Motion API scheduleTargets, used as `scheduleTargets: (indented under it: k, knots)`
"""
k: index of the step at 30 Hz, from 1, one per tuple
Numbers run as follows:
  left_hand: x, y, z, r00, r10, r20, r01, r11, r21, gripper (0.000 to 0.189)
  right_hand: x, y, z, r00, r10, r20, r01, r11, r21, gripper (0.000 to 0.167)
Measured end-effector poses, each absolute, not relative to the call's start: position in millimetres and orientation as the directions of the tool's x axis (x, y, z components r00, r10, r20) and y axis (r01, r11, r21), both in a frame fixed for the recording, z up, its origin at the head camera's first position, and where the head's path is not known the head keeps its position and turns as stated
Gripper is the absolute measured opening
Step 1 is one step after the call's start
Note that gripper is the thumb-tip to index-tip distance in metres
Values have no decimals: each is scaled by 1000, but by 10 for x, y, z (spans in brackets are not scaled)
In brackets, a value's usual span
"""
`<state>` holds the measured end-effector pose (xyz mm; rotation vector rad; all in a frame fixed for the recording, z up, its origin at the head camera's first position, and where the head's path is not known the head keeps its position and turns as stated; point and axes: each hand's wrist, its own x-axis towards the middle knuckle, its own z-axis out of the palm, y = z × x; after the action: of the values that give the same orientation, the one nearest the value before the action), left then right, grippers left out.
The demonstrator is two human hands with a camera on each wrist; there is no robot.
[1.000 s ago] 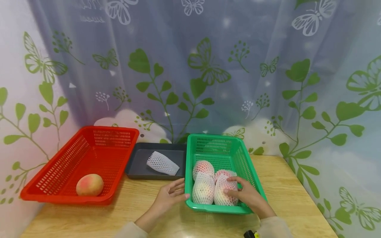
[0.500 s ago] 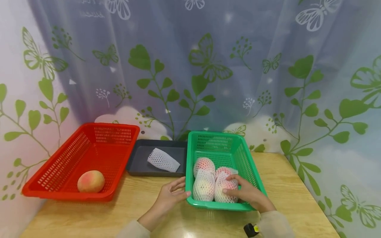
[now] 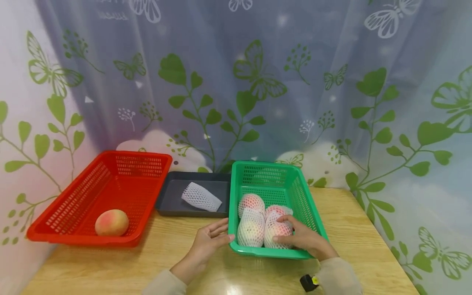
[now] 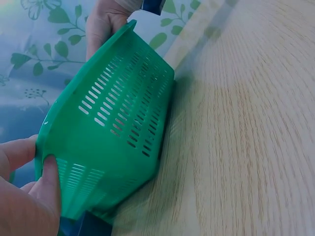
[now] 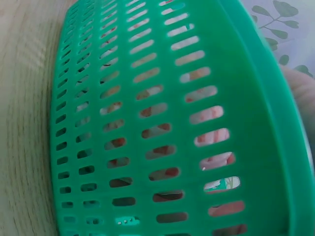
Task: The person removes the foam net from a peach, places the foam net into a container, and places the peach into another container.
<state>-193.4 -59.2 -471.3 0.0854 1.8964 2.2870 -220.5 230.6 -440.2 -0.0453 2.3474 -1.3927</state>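
Note:
In the head view, several peaches in white foam nets lie in the near half of a green basket [image 3: 315,213]. My right hand [image 3: 307,239] reaches over its right rim and holds the front right netted peach [image 3: 274,235], thumb and fingers spread around it. The front left netted peach [image 3: 251,232] sits beside it, with another netted peach [image 3: 251,203] behind. My left hand [image 3: 206,246] grips the basket's left rim near the front corner; in the left wrist view its thumb [image 4: 49,184] presses the outer wall. The basket wall hides most of the right hand in the right wrist view.
A red basket [image 3: 153,200] on the left holds one bare peach [image 3: 112,223]. Between the baskets, a dark grey tray [image 3: 170,200] carries an empty foam net [image 3: 200,196]. All stand on a wooden table [image 3: 121,270] before a patterned curtain [image 3: 313,32].
The whole head view has shifted slightly, moving everything a little up the frame. Both hands keep their places on the basket rim and the netted peach.

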Motion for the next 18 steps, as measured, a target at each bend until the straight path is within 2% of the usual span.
scheduleTargets:
  k: [18]
  knots:
    - [-1942,-573,-4720,-983,154,-97,-127,-198,972,60,-2205,2272,-4417,-945,-164,-282,172,484,-858,65]
